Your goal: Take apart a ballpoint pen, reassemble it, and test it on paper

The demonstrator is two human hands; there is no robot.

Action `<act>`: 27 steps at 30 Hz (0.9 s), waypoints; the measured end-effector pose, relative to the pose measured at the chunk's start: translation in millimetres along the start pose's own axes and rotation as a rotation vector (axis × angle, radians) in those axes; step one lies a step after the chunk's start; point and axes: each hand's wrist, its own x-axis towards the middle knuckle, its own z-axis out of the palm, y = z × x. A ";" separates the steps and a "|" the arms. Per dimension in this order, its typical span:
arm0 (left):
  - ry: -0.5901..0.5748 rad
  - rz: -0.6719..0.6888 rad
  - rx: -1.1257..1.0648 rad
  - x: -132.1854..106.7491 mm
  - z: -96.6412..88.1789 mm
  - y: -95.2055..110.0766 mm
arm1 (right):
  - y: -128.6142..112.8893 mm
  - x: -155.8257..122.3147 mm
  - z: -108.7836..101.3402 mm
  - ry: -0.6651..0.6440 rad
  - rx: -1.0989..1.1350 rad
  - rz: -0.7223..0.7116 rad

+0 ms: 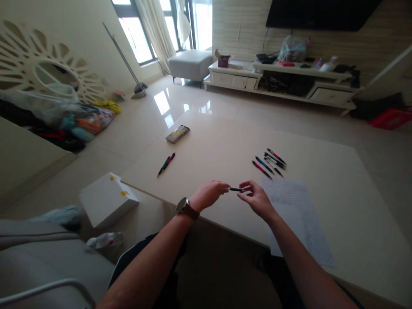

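Note:
Between my two hands, above the near edge of the pale table [222,146], a dark pen [236,189] lies sideways. My left hand [211,192], with a watch on its wrist, pinches the pen's left end. The fingers of my right hand [255,198] are curled around its right end. To the right lies a group of several pens [269,165] with pink, blue, green and black barrels. Two more pens [166,164] lie together on the left side. Sheets of paper [299,214] with faint writing rest partly under my right forearm.
A flat box [178,134] sits on the table's far left. On the floor at left are a white box [107,199] and a plastic bottle [105,240]. Farther back stand a grey ottoman [189,63] and a cluttered white TV cabinet [231,79].

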 end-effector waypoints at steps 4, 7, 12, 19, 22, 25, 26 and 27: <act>-0.014 0.004 0.006 5.9 -2.0 -1.3 | 2.8 4.1 -1.6 -0.087 0.021 0.092; -0.003 -0.017 0.014 11.8 -2.6 -3.0 | 1.7 7.6 -4.6 -0.024 0.013 0.009; 0.011 -0.007 -0.003 20.2 0.5 -0.4 | -0.7 8.9 -10.8 0.007 0.061 0.084; -0.005 0.022 0.002 21.3 9.1 9.7 | 0.4 -0.5 -19.5 0.074 -0.010 0.021; -0.007 0.070 -0.009 22.1 13.9 10.3 | 0.0 -3.1 -19.9 0.050 0.025 0.037; 0.000 0.083 -0.008 23.8 17.4 11.6 | -0.1 -2.9 -18.7 0.060 0.159 0.078; 0.005 0.079 -0.010 24.3 17.9 12.8 | -0.3 -2.5 -18.4 0.090 0.213 0.083; 0.011 0.076 -0.019 24.8 17.9 14.4 | -0.8 -2.0 -18.2 0.129 0.267 0.079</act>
